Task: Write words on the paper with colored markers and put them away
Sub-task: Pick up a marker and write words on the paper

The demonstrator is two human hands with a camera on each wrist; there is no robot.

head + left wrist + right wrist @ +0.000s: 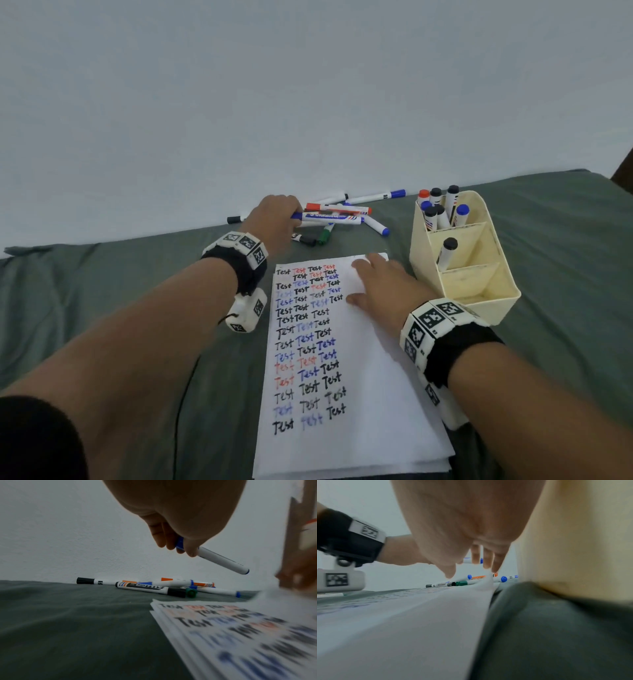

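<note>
From the head view, the left hand point(274, 219) reached to the heap of loose markers point(337, 214) on the grey-green cloth point(102, 308), its fingers curled round a white marker with a blue cap point(329, 218). The right hand point(383, 284) lay flat, fingers straight, on the upper right of the white sheet of paper point(359, 394) covered with "Test" in black, red and blue. A cream plastic organiser point(479, 274) just beside the paper held several capped markers.

In the left wrist view, the fingers point(171, 536) gripped the blue-capped marker point(221, 561) at its cap end, raised above the heap.

In the right wrist view, the straight fingertips point(488, 561) pressed on the paper point(402, 628).
</note>
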